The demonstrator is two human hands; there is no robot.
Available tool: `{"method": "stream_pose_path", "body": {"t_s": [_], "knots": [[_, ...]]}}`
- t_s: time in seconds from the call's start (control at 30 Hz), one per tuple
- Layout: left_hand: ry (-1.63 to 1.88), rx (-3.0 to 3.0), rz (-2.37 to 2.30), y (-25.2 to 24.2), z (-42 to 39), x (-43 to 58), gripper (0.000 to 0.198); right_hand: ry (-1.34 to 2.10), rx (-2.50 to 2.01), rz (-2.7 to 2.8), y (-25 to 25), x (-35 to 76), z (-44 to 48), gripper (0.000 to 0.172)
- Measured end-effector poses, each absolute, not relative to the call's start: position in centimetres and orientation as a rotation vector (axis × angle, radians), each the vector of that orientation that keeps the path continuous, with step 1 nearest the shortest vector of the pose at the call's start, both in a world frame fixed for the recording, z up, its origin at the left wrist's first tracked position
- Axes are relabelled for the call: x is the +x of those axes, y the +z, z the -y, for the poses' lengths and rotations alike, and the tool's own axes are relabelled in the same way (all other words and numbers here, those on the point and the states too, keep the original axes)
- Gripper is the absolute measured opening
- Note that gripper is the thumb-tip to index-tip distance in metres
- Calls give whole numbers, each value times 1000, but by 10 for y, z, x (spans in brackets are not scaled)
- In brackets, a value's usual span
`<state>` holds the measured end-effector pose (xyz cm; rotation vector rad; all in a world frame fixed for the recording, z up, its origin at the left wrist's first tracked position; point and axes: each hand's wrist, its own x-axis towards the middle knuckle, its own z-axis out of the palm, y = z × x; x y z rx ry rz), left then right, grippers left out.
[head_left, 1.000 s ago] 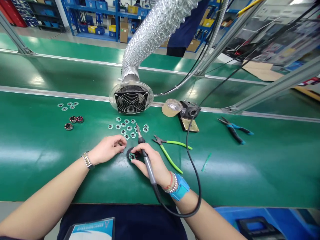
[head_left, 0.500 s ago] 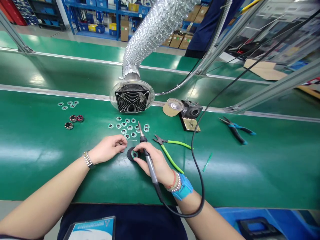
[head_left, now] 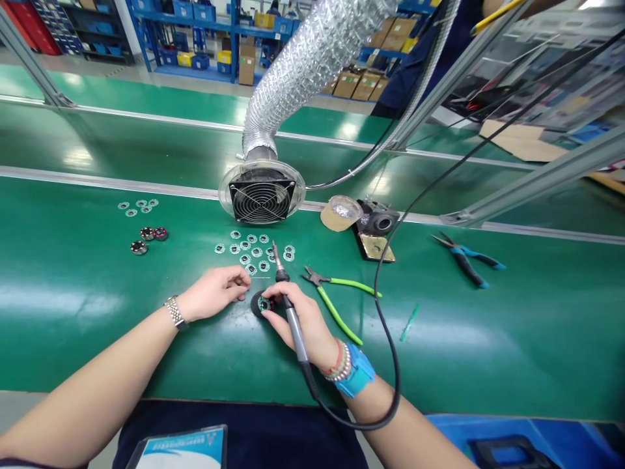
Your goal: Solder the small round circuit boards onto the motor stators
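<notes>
- Right hand (head_left: pixel 308 319) clenched around a soldering iron (head_left: pixel 297 335), just beside a ring-shaped circuit board (head_left: pixel 265 304)
- Left hand (head_left: pixel 212 293) curled, fingertips together; any grasp too small to tell
- Green-handled cutters (head_left: pixel 336 306) nearby on the worktop (head_left: pixel 73 339)

Bright overhead light; glare streaks on green bench mat (head_left: pixel 58 301); faint shadow under right hand (head_left: pixel 305 322); edges bowed.

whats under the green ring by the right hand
A round black disc lies under the small green circuit ring, on the green bench mat. The right hand, gripping a soldering iron, covers part of the disc, hiding what is there.
</notes>
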<state>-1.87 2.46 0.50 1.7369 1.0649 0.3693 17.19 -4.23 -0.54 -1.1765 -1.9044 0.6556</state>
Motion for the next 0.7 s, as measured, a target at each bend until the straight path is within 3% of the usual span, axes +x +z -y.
{"method": "stream_pose_path", "body": {"t_s": [0.3, 0.43, 0.57, 0.7], "knots": [[402, 1683, -1056, 7, -26, -20, 12, 573, -1197, 2025, -3, 175, 38, 24], [679, 1576, -1156, 28, -40, -41, 15, 570, -1195, 2039, -6, 176, 37, 23], [1167, 1548, -1573, 33, -73, -100, 20, 472, -1182, 2058, -10, 180, 37, 25], [1274, 1566, -2108, 11, -102, -177, 25, 291, -1135, 1936, -7, 186, 38, 24]]}}
